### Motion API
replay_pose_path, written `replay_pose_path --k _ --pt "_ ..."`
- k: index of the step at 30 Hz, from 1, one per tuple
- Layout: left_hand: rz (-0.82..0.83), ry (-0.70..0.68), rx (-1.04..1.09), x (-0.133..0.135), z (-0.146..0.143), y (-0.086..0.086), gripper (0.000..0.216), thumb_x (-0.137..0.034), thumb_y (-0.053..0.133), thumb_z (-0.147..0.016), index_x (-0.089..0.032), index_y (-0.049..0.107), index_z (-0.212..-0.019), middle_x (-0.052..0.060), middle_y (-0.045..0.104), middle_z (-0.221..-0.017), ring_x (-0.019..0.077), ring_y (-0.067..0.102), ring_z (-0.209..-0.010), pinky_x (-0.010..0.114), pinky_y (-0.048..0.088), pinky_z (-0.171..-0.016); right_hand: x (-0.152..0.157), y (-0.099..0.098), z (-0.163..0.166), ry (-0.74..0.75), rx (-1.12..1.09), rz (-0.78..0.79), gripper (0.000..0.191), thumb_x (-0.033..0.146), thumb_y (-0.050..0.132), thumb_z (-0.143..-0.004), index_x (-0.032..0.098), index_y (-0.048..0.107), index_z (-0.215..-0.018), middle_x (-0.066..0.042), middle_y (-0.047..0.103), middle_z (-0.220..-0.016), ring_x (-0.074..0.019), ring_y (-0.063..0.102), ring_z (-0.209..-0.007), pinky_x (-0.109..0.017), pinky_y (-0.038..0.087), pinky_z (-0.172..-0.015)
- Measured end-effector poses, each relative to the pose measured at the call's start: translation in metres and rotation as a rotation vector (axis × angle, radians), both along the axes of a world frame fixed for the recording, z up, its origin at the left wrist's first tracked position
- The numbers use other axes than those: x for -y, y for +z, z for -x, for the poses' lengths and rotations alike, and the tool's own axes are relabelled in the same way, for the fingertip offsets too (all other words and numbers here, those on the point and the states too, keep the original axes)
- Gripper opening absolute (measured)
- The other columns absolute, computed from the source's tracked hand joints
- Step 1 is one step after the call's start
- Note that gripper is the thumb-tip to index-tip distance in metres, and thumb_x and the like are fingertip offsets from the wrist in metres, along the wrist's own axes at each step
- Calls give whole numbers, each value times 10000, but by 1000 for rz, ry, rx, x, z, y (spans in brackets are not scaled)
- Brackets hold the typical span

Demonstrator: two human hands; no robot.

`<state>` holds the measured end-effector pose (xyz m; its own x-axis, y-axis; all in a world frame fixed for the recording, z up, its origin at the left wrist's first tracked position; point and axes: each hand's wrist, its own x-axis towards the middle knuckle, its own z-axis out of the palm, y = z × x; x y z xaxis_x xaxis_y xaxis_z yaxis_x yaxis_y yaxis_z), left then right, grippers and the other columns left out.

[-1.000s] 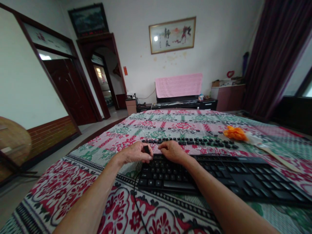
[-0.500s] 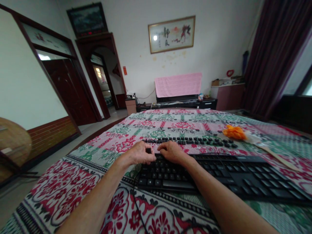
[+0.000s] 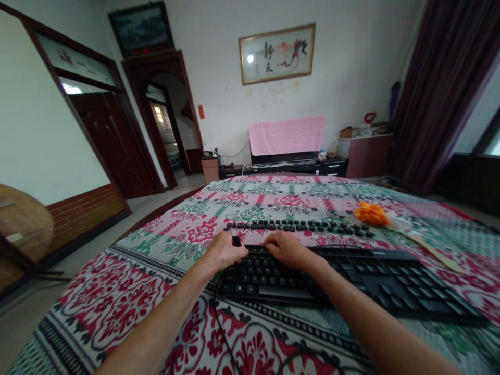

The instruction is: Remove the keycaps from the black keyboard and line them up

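Note:
A black keyboard (image 3: 351, 284) lies on a floral cloth (image 3: 128, 291) in front of me. My left hand (image 3: 223, 252) rests at the keyboard's far left corner, fingers curled, pinching a small black keycap (image 3: 236, 241). My right hand (image 3: 286, 248) lies on the keyboard's top rows beside it, fingers bent down onto the keys. Beyond the keyboard, loose black keycaps (image 3: 297, 226) sit in a long row on the cloth.
An orange cloth (image 3: 370, 213) and a pale stick-like tool (image 3: 425, 247) lie to the right of the keycap row. The keyboard's black cable (image 3: 222, 333) trails toward me. A round wooden table (image 3: 21, 229) stands at left; a cabinet draped with a pink towel (image 3: 287, 135) stands at the far wall.
Both hands stayed at the keyboard's top left corner. The left hand still pinches the keycap and has shifted slightly. The view moved a little.

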<state>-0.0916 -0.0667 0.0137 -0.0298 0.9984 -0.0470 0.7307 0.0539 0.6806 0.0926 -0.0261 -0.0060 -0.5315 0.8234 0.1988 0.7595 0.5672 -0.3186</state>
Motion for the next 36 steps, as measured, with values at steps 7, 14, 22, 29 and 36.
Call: replay_pose_path --k 7,14,22,29,36 --pt "-103 94 -199 7 -14 6 126 -215 517 -579 -150 621 -549 33 585 -484 134 522 -472 198 318 -421 7 -3 1 -7 -14 -55 325 174 391 -762 171 685 -900 -63 680 -887 -157 600 -825 -224 402 -759" --pt "-31 77 -97 -1 0 -4 148 -279 561 -596 -138 602 -607 29 592 -481 125 528 -444 195 359 -421 5 -5 0 -13 2 -50 326 176 399 -761 184 682 -923 -59 680 -899 -165 605 -817 -231 407 -747" --pt "2 31 -52 -1 4 -8 168 -269 548 -620 -133 600 -704 32 608 -510 127 549 -445 192 381 -412 3 -6 0 2 -15 -66 326 172 396 -754 172 689 -897 -66 682 -883 -171 604 -812 -235 404 -747" --pt "-99 27 -81 6 -5 -7 194 -168 535 -598 -162 587 -784 5 592 -495 126 549 -453 191 374 -429 3 -6 0 18 -15 -73 327 172 391 -751 172 691 -880 -66 683 -874 -171 604 -801 -235 405 -730" --pt "7 123 175 9 -9 -3 318 -122 521 -600 -149 509 -917 -3 563 -463 149 567 -443 194 401 -393 1 -7 -1 16 -12 -67 329 176 393 -748 174 689 -891 -64 683 -875 -167 602 -796 -231 403 -728"
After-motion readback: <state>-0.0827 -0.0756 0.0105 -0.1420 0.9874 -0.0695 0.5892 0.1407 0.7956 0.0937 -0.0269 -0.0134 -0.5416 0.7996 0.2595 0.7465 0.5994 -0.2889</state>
